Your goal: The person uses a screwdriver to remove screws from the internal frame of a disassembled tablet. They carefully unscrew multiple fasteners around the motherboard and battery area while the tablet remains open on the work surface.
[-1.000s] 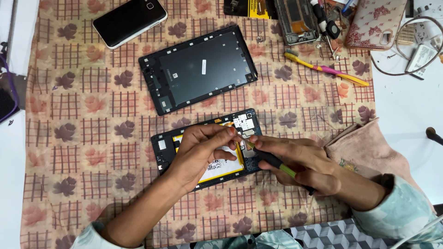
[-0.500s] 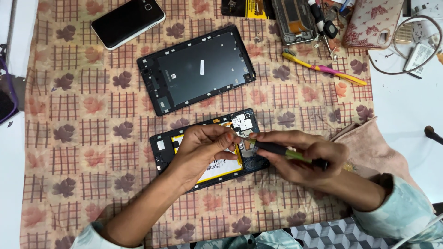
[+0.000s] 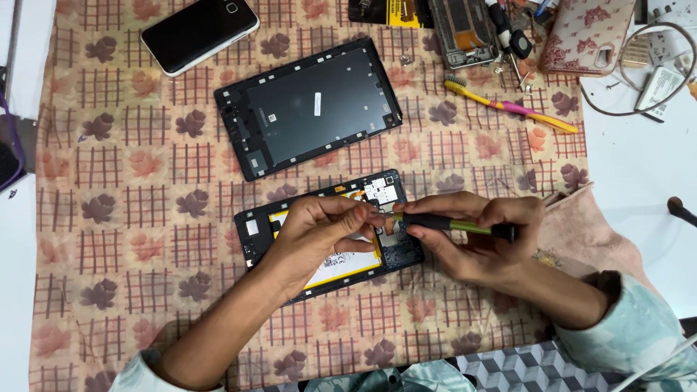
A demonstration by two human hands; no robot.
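Note:
An opened tablet (image 3: 261, 232) lies on the patterned cloth, its yellow-edged battery (image 3: 341, 265) and circuit board (image 3: 383, 193) exposed. My left hand (image 3: 319, 232) rests on top of the tablet, fingertips pinched near the board. My right hand (image 3: 479, 239) grips a black and green screwdriver (image 3: 450, 225), held nearly level with its tip pointing left at my left fingertips. The tablet's removed black back cover (image 3: 308, 109) lies just beyond, inner side up.
A black phone (image 3: 200, 33) sits at the far left corner of the cloth (image 3: 131, 218). A yellow and pink toothbrush (image 3: 508, 105), a floral phone case (image 3: 588, 36), a phone frame (image 3: 465, 29), loose tools and cables crowd the far right.
My right hand has lifted and turned the screwdriver from a downward slant to nearly level, its tip now at my left fingertips over the board. The left hand stays on the tablet.

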